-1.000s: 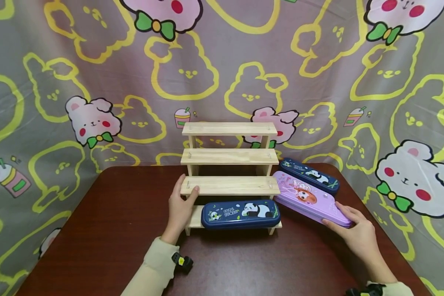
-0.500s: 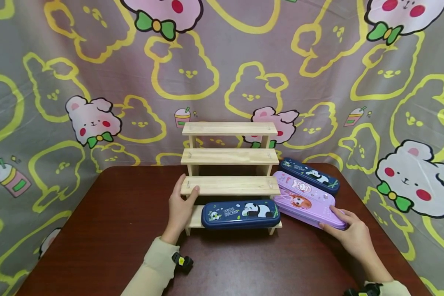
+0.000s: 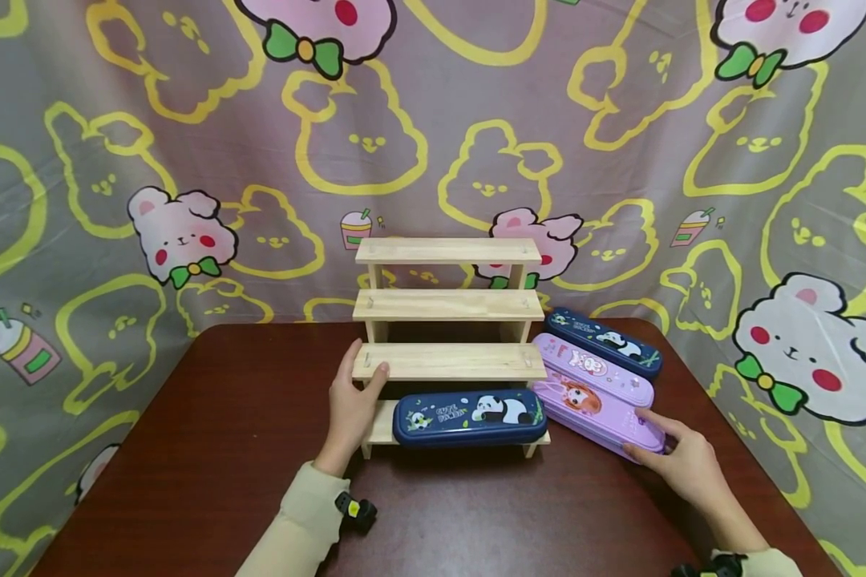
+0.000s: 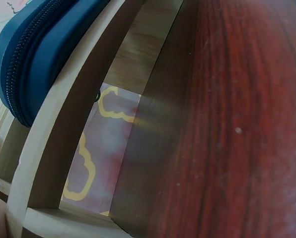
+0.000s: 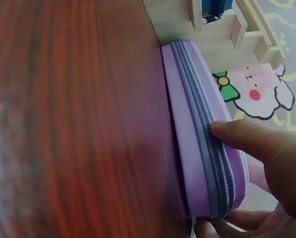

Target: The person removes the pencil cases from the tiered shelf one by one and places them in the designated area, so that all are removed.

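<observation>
On the right, my right hand pinches the near end of a purple pencil case with a red-haired girl on its lid. In the right wrist view the thumb presses its grey zipper, with other fingers around the end. My left hand holds the left end of a stepped wooden display stand, thumb on the second step from the bottom. A navy panda pencil case lies along the lowest step; its zipped end shows in the left wrist view.
Behind the held case lies another purple pencil case with a rabbit print. Farther back is a second navy panda pencil case. All rest on the dark red wooden table, with a cartoon-printed cloth hanging behind.
My right hand has drawn the girl-print pencil case toward me and slightly left, uncovering more of the rabbit-print one behind it. My left hand and the stand have stayed put.
</observation>
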The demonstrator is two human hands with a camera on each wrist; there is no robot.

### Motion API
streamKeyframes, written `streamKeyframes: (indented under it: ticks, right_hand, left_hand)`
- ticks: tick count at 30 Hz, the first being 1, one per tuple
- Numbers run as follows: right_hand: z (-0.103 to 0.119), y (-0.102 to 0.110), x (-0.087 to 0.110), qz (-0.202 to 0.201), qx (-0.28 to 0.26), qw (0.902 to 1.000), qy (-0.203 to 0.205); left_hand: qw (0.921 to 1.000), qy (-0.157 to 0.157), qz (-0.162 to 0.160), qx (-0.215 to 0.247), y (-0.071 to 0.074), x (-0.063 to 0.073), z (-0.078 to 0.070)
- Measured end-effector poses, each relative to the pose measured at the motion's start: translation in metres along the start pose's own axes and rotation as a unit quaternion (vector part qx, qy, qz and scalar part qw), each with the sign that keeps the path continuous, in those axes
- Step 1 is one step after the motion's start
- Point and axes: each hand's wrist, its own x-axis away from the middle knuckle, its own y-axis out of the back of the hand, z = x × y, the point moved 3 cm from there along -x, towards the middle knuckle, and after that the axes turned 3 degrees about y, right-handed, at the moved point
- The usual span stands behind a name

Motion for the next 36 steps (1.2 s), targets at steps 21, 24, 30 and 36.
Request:
streamKeyframes:
  ticks: [21,24,30,36]
  right_hand:
    - [0.031,0.006,-0.004,-0.105,-0.006,0.9840,0.144]
    - [0.035,0.002,-0.005,-0.108,-0.017,0.9822,0.153]
    - [0.050,-0.007,-0.005,-0.104,-0.046,0.9751,0.191]
    - [0.064,-0.015,-0.007,-0.070,-0.063,0.9747,0.203]
  left_hand:
    - [1.0000,0.002,0.001,0.001,0.000,-0.002,0.000]
    - [1.0000,0.003,0.004,0.003,-0.001,-0.001,-0.001]
    - [1.0000,0.002,0.007,0.007,0.000,0.000,-0.005]
    - [1.0000,0.008,0.004,0.001,-0.001,-0.001,0.002]
